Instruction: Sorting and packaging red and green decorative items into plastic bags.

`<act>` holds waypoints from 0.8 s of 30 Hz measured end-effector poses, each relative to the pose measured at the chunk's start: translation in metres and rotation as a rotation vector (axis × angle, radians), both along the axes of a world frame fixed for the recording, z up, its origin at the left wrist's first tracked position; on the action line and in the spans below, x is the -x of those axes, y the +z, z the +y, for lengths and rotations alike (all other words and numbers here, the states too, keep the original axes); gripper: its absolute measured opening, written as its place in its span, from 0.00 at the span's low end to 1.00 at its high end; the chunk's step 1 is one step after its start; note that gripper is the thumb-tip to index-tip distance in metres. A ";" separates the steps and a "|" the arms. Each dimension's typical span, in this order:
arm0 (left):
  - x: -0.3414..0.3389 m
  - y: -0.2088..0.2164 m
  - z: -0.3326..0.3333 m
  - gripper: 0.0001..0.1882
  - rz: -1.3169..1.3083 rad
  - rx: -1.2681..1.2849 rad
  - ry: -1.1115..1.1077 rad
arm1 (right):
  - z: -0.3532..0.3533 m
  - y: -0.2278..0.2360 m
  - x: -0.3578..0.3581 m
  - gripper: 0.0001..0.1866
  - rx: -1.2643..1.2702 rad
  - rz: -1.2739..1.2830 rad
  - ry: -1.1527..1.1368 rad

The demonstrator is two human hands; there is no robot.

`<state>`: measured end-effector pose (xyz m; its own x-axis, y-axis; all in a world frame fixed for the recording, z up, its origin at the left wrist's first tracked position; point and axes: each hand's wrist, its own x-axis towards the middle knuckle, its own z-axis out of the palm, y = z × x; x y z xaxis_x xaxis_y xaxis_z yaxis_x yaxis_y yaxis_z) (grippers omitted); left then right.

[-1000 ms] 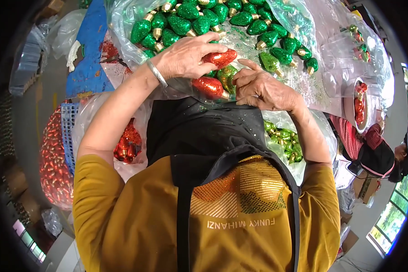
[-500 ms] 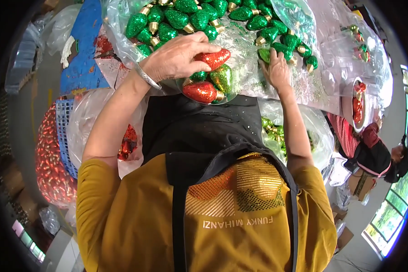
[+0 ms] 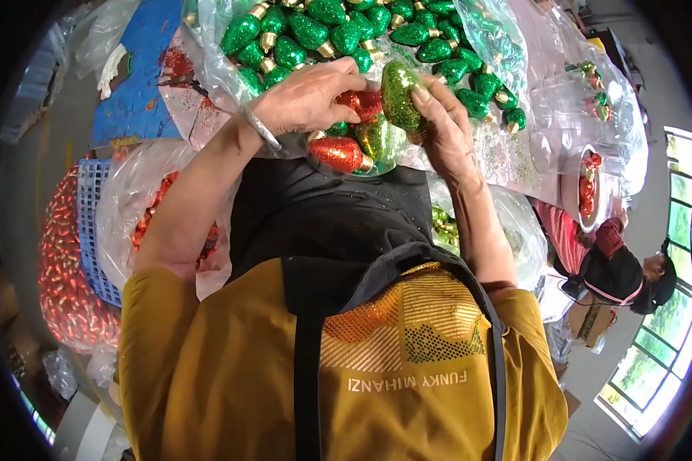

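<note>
A clear round plastic container [image 3: 389,163] sits at the table's near edge, holding glittery bulb-shaped ornaments. Among them are a red bulb [image 3: 337,154] low on the left and a lime-green bulb [image 3: 373,137] on the right. My left hand [image 3: 304,100] reaches over the container, its fingers closed on another red bulb ornament [image 3: 364,104] at the top. Beside it, my right hand [image 3: 444,127] grips a lime-green glitter bulb ornament [image 3: 401,94] between thumb and fingers, gold cap downward. This bulb is raised next to the container.
Many dark green bulbs [image 3: 309,32] lie across the far table in clear plastic [image 3: 507,31]. Open bags with red ornaments [image 3: 154,201] and green ones [image 3: 444,223] flank my lap. At left are a blue crate [image 3: 92,230] and a full sack [image 3: 65,269]. Another person [image 3: 619,265] sits right.
My right hand has lifted the lime-green bulb off the table and brought it left, beside the container. My left hand has lowered its red bulb slightly into the container.
</note>
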<state>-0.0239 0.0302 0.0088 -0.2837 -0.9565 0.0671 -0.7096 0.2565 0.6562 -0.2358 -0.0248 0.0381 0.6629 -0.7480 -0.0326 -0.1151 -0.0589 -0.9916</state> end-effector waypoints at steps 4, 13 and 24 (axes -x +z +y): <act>0.000 0.000 -0.001 0.23 -0.011 0.063 0.010 | 0.008 0.009 -0.008 0.20 0.111 0.072 -0.102; -0.010 -0.010 -0.001 0.21 0.031 0.147 0.028 | -0.002 0.048 -0.011 0.17 -0.111 -0.212 -0.152; -0.022 0.002 -0.016 0.21 0.060 -0.050 -0.090 | 0.035 0.004 -0.025 0.19 0.186 0.124 -0.073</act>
<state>-0.0022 0.0146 0.0110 -0.3654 -0.9300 0.0395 -0.6446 0.2834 0.7100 -0.2106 0.0106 0.0417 0.6061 -0.7947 0.0328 -0.2462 -0.2267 -0.9423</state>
